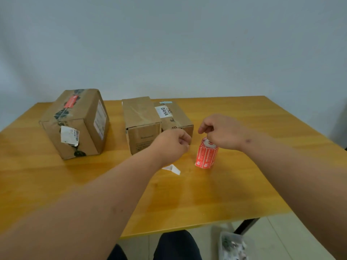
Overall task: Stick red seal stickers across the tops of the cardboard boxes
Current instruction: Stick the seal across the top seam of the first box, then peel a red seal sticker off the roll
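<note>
A roll of red seal stickers [206, 156] stands upright on the wooden table [187, 199]. My right hand [222, 132] hovers over it with fingers curled down onto the roll's top rim. My left hand [171, 145] is just left of the roll, fingers curled into a loose fist, with nothing visible in it. Three cardboard boxes stand behind. The big left box [75, 126] carries a red seal sticker [71, 101] on its top. The middle box [139, 119] and the right box [177, 119], which has a white label, show no red sticker.
A folded white scrap of backing paper [173, 168] lies on the table below my left hand. A clear plastic bin [232, 246] sits on the floor by the black table leg [246, 225]. A pale wall stands behind the table.
</note>
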Demonstrator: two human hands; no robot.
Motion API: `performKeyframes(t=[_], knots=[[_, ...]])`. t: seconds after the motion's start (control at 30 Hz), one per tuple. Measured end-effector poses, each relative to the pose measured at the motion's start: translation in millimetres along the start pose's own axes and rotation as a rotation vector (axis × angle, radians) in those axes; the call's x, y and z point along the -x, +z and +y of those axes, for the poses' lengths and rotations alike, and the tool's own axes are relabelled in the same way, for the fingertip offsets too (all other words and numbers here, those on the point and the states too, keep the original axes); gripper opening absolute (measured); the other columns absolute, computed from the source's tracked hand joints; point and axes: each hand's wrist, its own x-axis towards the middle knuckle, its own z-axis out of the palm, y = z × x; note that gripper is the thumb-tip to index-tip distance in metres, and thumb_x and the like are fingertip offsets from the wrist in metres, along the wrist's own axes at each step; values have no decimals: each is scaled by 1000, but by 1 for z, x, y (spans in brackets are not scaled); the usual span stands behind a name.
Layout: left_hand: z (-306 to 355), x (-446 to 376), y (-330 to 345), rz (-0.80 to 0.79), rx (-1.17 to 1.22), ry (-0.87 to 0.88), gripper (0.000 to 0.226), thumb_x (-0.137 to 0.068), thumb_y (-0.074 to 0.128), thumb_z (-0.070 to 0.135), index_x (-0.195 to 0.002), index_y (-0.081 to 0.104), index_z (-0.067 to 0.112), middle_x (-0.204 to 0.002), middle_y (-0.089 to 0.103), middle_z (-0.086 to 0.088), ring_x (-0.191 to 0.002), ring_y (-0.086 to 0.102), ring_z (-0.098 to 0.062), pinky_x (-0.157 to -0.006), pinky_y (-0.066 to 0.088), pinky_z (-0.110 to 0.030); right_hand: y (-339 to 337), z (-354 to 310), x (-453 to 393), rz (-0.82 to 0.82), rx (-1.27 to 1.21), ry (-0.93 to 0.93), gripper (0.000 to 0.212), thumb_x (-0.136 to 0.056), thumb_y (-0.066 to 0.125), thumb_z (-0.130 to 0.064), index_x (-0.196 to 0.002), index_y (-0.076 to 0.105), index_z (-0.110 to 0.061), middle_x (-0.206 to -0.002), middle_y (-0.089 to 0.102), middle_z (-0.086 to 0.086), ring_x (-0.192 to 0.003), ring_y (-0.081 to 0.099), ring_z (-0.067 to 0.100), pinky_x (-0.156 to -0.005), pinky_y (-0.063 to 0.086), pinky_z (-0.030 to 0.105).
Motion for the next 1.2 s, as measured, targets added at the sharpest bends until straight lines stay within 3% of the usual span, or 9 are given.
performKeyframes(t=[0.07, 0.13, 0.27, 0.43, 0.6, 0.8, 0.93, 1.07, 1.2], knots=[[2, -8, 15, -48, 22, -22, 35, -88, 63, 13, -122, 59, 19, -112, 64, 4, -103, 60, -13, -90, 50, -29, 0, 6, -2, 10, -16, 0, 31, -82, 52, -1, -106, 67, -14, -83, 51, -11, -87, 50, 13, -58, 35, 17], [4, -14, 28, -65, -1, -22, 40, -85, 66, 15, -124, 56, 21, -114, 63, 6, -103, 60, -14, -90, 51, -33, 1, 10, -4, 18, -36, 2, 30, -81, 52, -1, -103, 67, -14, -78, 48, -15, -84, 50, 12, -55, 33, 15], [6, -22, 38, -9, -32, -14, 22, -83, 68, 18, -105, 64, 20, -94, 66, 3, -87, 62, -15, -74, 52, -30, 1, 15, -7, 21, -52, -11, 28, -81, 52, -1, -98, 66, -18, -76, 48, -17, -73, 48, 5, -54, 31, 15], [3, -23, 34, -3, 28, 12, 5, -83, 71, 17, -85, 66, 18, -74, 60, 6, -73, 55, -14, -74, 52, -34, 4, 18, -11, 5, -83, -18, 25, -80, 54, -2, -96, 65, -19, -77, 49, -17, -69, 46, -2, -54, 31, 15], [4, -24, 35, -72, 64, 5, 13, -79, 76, 18, -86, 65, 18, -90, 70, -4, -77, 59, -14, -75, 53, -33, 6, 20, -10, -3, -74, -22, 25, -79, 56, -2, -96, 66, -17, -76, 50, -17, -73, 50, 6, -55, 33, 15], [11, -19, 18, -112, 149, 0, 5, -83, 68, 12, -82, 64, 14, -88, 72, -9, -83, 66, -26, -84, 53, -39, -1, 17, -3, -33, -134, -23, 19, -80, 55, -4, -91, 64, -17, -79, 54, -14, -76, 52, 7, -58, 39, 20], [12, -18, 1, -74, 238, -42, 7, -85, 69, 13, -88, 63, 11, -88, 74, -5, -84, 69, -17, -89, 53, -37, -4, 14, -3, -108, -136, -36, 17, -82, 56, -6, -87, 63, -21, -84, 57, -14, -81, 53, 9, -62, 44, 22], [13, -16, 17, -103, 16, -45, 27, -78, 77, 31, -94, 62, 16, -84, 64, 2, -79, 59, -13, -72, 50, -29, -2, 11, -4, -93, -137, -38, 17, -81, 55, -5, -85, 62, -20, -83, 56, -13, -80, 53, 9, -61, 43, 22], [14, -18, 39, -47, -127, -29, 31, -76, 76, 40, -92, 65, 16, -86, 66, 2, -83, 62, -17, -74, 53, -37, 1, 13, -3, -49, -133, -23, 18, -80, 56, -3, -83, 64, -19, -81, 56, -14, -80, 54, 11, -64, 45, 25]])
